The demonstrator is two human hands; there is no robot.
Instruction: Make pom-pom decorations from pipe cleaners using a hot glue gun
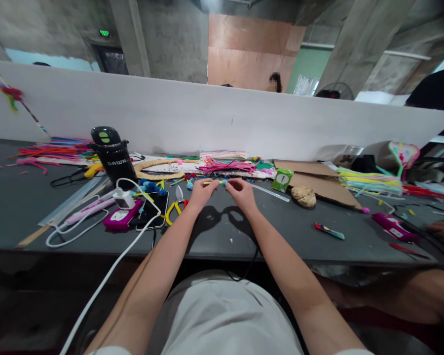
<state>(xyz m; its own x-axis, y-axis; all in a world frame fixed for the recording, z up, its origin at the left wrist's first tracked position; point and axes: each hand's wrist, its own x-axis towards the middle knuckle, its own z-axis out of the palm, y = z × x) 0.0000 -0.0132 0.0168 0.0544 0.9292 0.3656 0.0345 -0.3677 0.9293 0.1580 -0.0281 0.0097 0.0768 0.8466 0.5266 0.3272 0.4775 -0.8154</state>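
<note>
The person's left hand [203, 194] and right hand [241, 193] are observed pinching a small yellow-and-blue piece [224, 182] between them at the fingertips. Pliers [168, 213] lie just left of the left hand; a translucent stick [272, 193] lies right of the right hand.

Pale grey top [227, 315], white sleeve edges [110, 351]

Craft piece [224, 182]: small, pale yellow and light blue, partly hidden by fingertips
Colours: yellow toward 9 o'clock, blue toward 3
Pose: roughly level along the 9-to-3 line
Place: near the view's centre, pinched from both sides
</note>
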